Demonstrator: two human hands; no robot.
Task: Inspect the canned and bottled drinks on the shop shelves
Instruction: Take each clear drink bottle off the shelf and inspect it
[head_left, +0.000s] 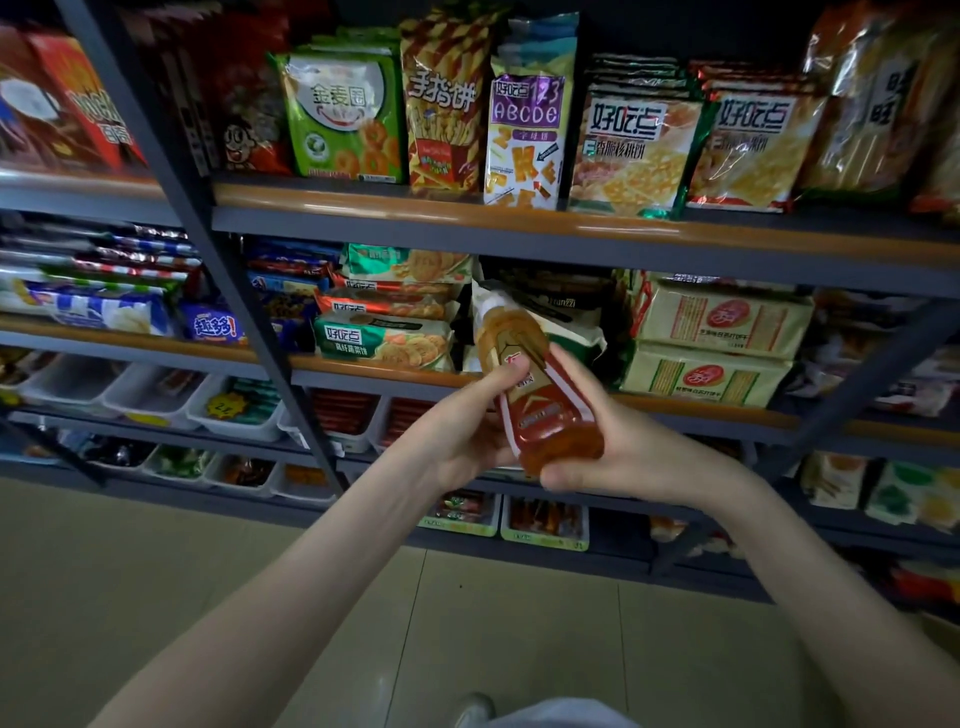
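Bottled drink, amber with a red label, is held tilted between both our hands before the shelves, its cap toward eleven o'clock. Our left hand grips it from nine o'clock, thumb on the label; our right hand wraps its base from four o'clock.

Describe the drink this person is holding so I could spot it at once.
Start at the grey shelving stacked with snack packets and look in front of its middle shelf. The left hand and right hand grip a bottle tilted, pale cap up and left. It alone is a bottle: amber drink, red-brown label, among flat packets.
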